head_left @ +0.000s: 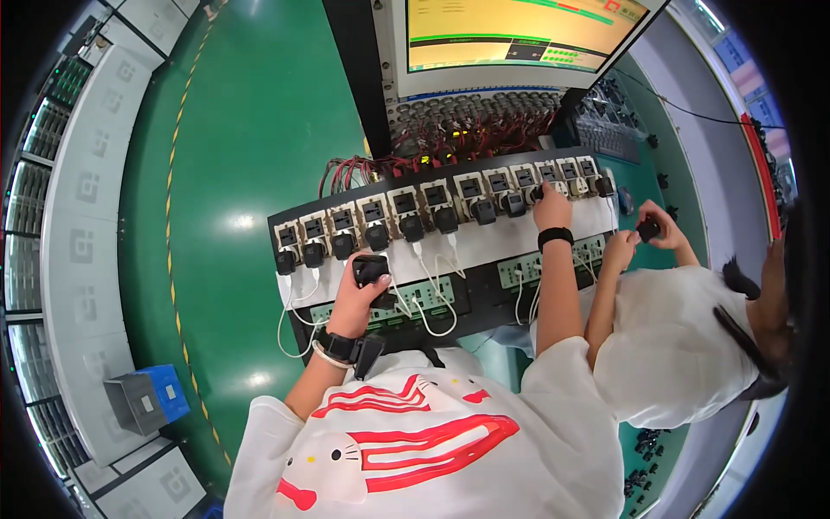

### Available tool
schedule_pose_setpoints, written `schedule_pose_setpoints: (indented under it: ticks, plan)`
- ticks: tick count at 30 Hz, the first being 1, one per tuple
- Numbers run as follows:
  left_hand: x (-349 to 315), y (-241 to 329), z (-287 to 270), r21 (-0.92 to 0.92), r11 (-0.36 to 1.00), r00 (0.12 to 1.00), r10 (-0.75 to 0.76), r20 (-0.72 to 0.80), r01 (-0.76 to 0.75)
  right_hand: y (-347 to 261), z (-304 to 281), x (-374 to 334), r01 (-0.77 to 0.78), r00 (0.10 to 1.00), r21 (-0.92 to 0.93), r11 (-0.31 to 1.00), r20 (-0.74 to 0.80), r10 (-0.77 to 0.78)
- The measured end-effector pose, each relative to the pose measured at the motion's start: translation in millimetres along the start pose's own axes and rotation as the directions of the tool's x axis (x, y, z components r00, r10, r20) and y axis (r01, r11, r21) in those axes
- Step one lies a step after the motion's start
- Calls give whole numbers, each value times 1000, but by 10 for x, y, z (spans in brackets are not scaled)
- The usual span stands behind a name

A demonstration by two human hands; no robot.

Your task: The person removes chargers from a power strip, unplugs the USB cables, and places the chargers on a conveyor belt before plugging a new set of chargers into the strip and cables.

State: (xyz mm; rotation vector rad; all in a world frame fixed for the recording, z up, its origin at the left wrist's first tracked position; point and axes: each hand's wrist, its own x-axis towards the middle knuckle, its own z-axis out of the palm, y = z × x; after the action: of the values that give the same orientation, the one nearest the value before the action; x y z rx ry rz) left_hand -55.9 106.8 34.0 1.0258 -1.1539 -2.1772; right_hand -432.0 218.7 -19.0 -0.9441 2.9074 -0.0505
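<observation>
My left hand [350, 303] is closed around black power adapters [372, 270], held above the near edge of the test bench. At least two seem to be in it, one showing below the thumb. My right hand [552, 210] reaches to the row of sockets [469, 186] and grips a black power adapter [537, 194] at one of them. My fingers partly cover that adapter, so I cannot tell how far it is plugged in. Several more black adapters [411, 227] sit in the row, some with white cables [441, 322] running to green port boards [413, 298].
A monitor [519, 35] stands behind the bench above red wiring [450, 151]. Close on my right, a co-worker [683, 346] holds a small black adapter [648, 229]. A keyboard [608, 141] lies at the back right. Blue and grey bins [164, 394] stand by white cabinets on the left.
</observation>
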Motion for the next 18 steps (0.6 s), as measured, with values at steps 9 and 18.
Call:
schedule_pose_setpoints:
  ticks: [9,18]
  plan:
    - [-53,-93,-88,1,998,998,-59,10,59,166,171,-35,-28,999,187,982,33,22]
    - [-6,53,154,417,903,980,21,197,-102,-413,-220,-634,150,968,778,609,-240,67]
